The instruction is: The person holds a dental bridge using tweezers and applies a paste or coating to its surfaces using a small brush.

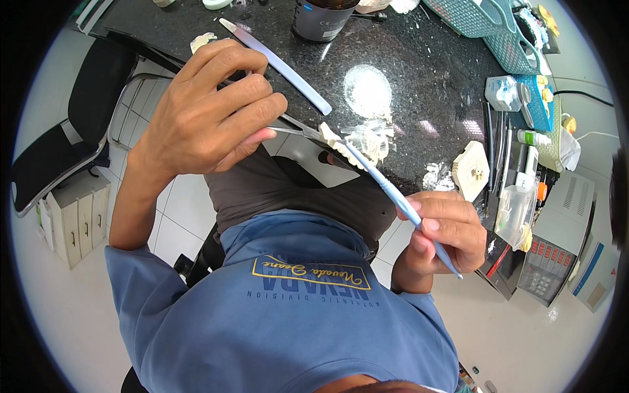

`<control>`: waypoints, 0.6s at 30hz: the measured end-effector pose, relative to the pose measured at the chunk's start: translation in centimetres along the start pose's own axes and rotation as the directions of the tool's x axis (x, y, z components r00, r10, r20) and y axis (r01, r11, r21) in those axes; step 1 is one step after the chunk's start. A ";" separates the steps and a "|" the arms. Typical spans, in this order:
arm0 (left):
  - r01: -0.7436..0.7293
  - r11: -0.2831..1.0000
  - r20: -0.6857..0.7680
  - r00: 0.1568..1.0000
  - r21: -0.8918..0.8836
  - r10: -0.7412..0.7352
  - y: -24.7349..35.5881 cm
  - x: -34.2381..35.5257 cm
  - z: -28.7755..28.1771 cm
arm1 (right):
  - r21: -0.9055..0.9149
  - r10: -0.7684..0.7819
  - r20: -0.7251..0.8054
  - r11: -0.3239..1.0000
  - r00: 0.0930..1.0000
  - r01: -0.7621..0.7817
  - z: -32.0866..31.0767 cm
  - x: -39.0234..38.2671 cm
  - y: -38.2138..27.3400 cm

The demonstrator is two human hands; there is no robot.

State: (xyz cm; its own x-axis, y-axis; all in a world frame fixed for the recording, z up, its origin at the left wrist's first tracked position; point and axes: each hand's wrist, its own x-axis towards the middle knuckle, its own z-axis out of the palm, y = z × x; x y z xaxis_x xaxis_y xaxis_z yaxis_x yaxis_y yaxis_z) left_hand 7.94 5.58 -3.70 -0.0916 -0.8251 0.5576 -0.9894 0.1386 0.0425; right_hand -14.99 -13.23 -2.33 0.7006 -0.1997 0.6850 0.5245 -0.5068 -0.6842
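Observation:
My left hand point(213, 108) is closed around slender metal forceps point(298, 128), whose jaws meet the end of a cream, scalloped piece shaped like a row of teeth point(339, 144). Between thumb and fingers, my right hand point(449, 229) grips a slim light-blue handled tool point(393, 195) that tapers toward its lower end. The upper end of this tool touches or overlaps the cream piece, so its tip cannot be made out. Both hands are raised in front of my lap at the near edge of the dark speckled counter point(419, 85).
A pale lilac knife-like tool point(282, 69) lies beyond my left hand. White powder point(367, 90) is scattered near a dark jar point(321, 19). Rightward are a cream plaster block point(470, 171), thin tools point(498, 147), a bottle point(504, 93) and teal baskets point(481, 26). A black chair point(98, 92) stands left.

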 end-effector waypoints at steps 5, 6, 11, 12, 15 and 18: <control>-0.005 1.000 0.001 1.000 -0.005 0.005 -0.1 -0.1 0.1 | 0.009 -0.015 -0.003 1.000 1.000 0.015 0.0 -0.1 0.1; -0.007 1.000 0.000 1.000 -0.005 0.007 -0.1 -0.1 0.1 | 0.001 -0.023 0.008 1.000 1.000 0.023 0.0 0.0 0.0; -0.009 1.000 -0.002 1.000 -0.007 0.009 -0.1 -0.1 0.1 | 0.007 0.001 -0.005 1.000 1.000 -0.001 0.0 -0.1 0.0; -0.010 1.000 -0.002 1.000 -0.005 0.010 -0.1 -0.1 0.1 | 0.003 -0.005 0.002 1.000 1.000 0.005 0.0 -0.1 0.0; -0.009 1.000 -0.002 1.000 -0.005 0.009 -0.1 -0.1 0.1 | 0.023 -0.009 0.021 1.000 1.000 0.008 0.0 0.0 0.0; -0.010 1.000 -0.003 1.000 -0.010 0.009 -0.1 -0.1 0.2 | -0.008 0.001 0.011 1.000 1.000 -0.001 0.1 -0.1 -0.1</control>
State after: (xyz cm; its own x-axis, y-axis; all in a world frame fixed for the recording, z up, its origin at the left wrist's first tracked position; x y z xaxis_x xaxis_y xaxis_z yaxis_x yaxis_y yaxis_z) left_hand 8.04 5.52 -3.89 -0.1007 -0.8222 0.5603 -0.9873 0.1520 0.0457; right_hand -15.05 -13.08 -2.33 0.7064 -0.1916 0.6814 0.5196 -0.5133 -0.6830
